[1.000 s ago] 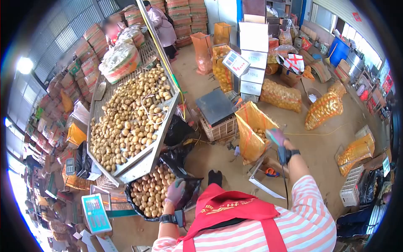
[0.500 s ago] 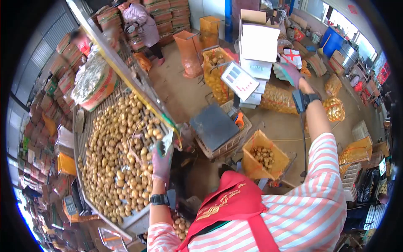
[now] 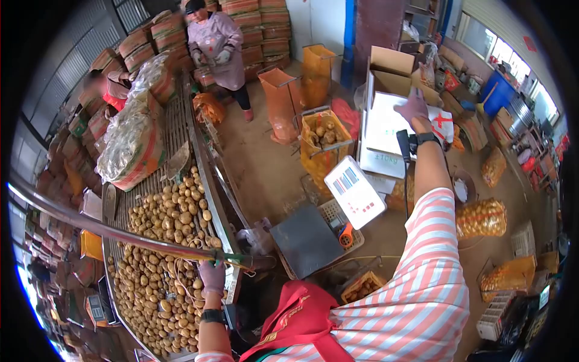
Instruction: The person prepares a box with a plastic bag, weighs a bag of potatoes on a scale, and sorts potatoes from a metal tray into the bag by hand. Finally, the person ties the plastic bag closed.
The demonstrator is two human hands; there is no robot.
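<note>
My left hand (image 3: 212,277), gloved, is at the right side of a slatted table (image 3: 230,265) spread with potatoes (image 3: 163,271). Its fingertips reach the underside of a long pole (image 3: 139,240), and whether they grip it is unclear. My right hand (image 3: 415,110), also gloved, stretches out to a stack of white cartons (image 3: 383,130). It lies on the top white panel, fingers apart, close to an open brown carton (image 3: 392,81). A scale display (image 3: 354,192) stands below that stack, beside the dark scale platform (image 3: 306,241).
Orange mesh bags stand in wire frames (image 3: 325,136) ahead. A person (image 3: 218,51) stands beyond the table; another (image 3: 114,90) is at the far left. Full sacks (image 3: 129,142) lie on the table's far end. A potato bag (image 3: 363,286) is near my apron.
The view has shifted, and the pole now crosses lower left. My right hand has moved from beside the white cartons onto them. An open brown carton shows more fully. The standing person has turned toward the table.
</note>
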